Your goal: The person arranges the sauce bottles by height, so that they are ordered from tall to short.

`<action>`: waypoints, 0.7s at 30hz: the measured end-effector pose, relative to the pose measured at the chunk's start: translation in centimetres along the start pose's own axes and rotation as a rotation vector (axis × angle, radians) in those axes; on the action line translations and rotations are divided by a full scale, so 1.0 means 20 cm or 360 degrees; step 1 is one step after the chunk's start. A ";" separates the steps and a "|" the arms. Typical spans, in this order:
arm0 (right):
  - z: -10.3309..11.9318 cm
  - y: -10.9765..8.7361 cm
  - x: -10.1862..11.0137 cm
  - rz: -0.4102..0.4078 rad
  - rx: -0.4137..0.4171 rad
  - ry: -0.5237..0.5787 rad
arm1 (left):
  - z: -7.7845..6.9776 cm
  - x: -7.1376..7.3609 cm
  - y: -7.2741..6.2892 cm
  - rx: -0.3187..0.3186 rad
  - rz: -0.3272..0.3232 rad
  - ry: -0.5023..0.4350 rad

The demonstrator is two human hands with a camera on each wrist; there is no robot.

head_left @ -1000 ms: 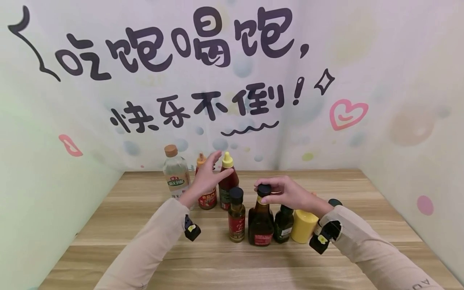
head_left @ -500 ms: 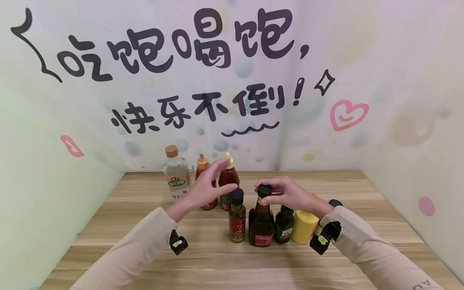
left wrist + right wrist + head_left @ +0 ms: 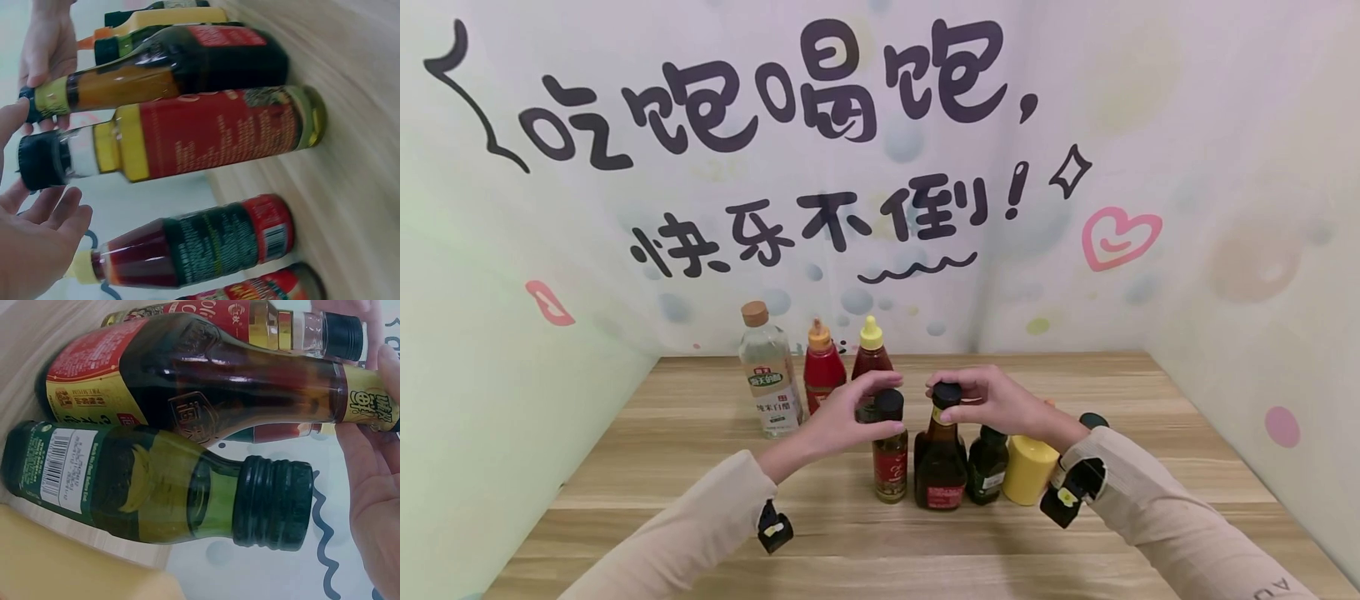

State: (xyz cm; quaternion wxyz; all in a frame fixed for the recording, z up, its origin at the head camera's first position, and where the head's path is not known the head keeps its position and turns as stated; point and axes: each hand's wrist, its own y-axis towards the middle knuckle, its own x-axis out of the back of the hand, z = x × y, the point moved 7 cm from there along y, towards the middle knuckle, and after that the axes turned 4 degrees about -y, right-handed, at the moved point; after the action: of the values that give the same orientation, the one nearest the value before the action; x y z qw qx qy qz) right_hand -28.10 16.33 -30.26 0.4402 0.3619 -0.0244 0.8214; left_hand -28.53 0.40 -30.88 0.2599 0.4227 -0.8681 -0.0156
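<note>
My right hand pinches the black-capped top of a dark soy sauce bottle, which stands upright on the table. Just left of it stands a slim oil bottle with a red label and a black cap. Around that cap, my left hand is spread with thumb and fingers apart; whether it touches the cap I cannot tell. Right of the soy sauce are a small dark green bottle and a yellow bottle. Behind my left hand, a yellow-tipped sauce bottle is partly hidden.
At the back left stand a clear white vinegar bottle and a red squeeze bottle with an orange cap. Another dark cap shows behind my right wrist. A printed cloth hangs behind the wooden table.
My left hand has come down and forward from beside the yellow-tipped sauce bottle to the black cap of the slim oil bottle. My right hand stays on the soy sauce bottle.
</note>
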 end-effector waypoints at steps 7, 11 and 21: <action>0.00 0.00 -0.01 -0.0004 -0.0035 0.0033 | -0.04 -0.03 -0.03 0.0054 0.0016 -0.0106; 0.00 0.00 -0.01 -0.0015 -0.0039 0.0042 | -0.03 -0.03 -0.03 0.0051 0.0015 -0.0174; 0.02 0.01 0.00 0.0000 -0.0021 -0.0037 | 0.00 -0.01 -0.01 0.0063 0.0035 -0.0187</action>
State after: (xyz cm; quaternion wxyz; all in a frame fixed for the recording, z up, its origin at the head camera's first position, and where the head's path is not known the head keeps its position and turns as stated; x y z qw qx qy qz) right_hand -28.01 16.18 -29.90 0.4422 0.3685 -0.0350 0.8170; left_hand -28.32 0.44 -31.10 0.2002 0.4166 -0.8866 -0.0204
